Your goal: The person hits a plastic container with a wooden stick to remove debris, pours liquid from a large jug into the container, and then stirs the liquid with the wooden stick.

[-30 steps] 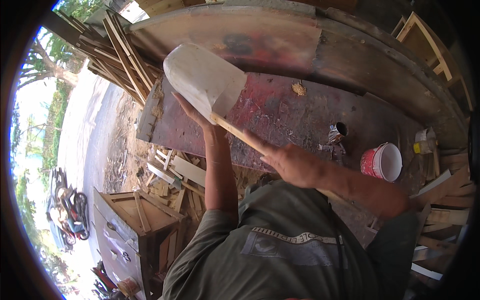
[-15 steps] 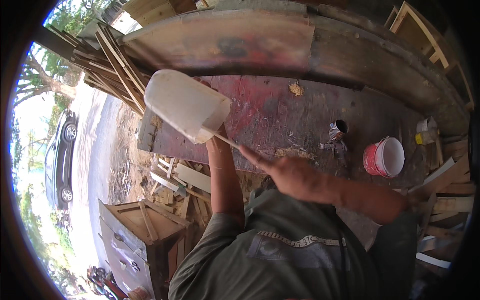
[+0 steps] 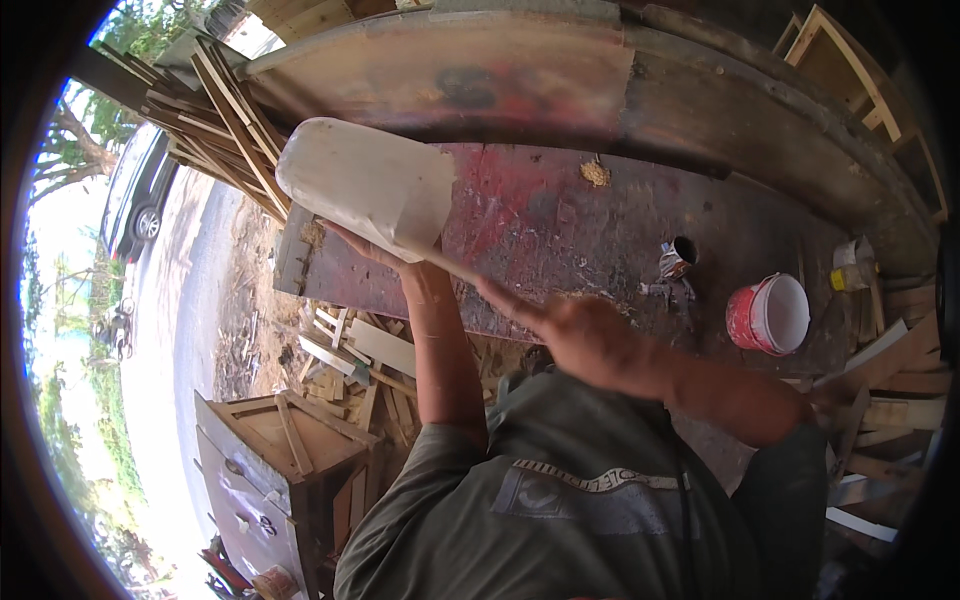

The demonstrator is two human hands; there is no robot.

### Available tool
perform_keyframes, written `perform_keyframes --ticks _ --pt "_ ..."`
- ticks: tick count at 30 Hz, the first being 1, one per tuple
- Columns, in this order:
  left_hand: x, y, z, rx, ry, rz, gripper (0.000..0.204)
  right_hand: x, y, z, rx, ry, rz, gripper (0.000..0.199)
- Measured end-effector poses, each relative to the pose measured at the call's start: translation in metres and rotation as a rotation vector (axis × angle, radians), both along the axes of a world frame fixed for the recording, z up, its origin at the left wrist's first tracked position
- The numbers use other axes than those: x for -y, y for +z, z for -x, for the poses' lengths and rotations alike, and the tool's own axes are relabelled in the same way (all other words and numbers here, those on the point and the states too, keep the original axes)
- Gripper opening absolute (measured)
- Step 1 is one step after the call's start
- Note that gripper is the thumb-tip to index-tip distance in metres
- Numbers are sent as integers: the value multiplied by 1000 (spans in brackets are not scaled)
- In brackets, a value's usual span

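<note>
White rounded piece [image 3: 350, 185] was held above the left end of the surface [image 3: 560, 230], the left hand [image 3: 385, 255] beneath presumably steadying it, its grip unclear; the right hand [image 3: 590, 335] clasped a thin stick [image 3: 450, 262] near the piece's edge.

I see a dark, scuffed worktable [image 3: 600, 225] with red stains. On it I make out a small heap of pale shavings [image 3: 596, 174] near the far edge, an open can [image 3: 678, 258] and a red-and-white bucket [image 3: 768, 314].

a whitish rounded panel [image 3: 350, 185], tilted, apparently touching a stick [image 3: 452, 264]
</note>
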State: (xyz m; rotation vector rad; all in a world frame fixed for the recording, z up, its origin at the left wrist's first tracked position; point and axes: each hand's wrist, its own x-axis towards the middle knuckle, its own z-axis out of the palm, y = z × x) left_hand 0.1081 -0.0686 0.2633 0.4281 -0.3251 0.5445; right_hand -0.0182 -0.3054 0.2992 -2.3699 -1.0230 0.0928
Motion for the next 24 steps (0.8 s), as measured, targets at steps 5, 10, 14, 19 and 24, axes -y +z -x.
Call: perform_keyframes --ticks 5,10,14,19,24 --pt "20 13 7 -176 180 -160 81 9 7 -56 401 -128 164 94" --pt "35 40 10 -229 205 -237 80 -6 22 -70 321 -316 45 93" --pt "19 27 9 -206 162 -230 82 -6 13 -49 48 -51 143 100" --pt "22 26 9 -244 246 -225 88 -1 13 -49 232 -54 133 99" --pt "15 22 16 -189 166 -243 85 17 42 -68 271 -50 260 94"
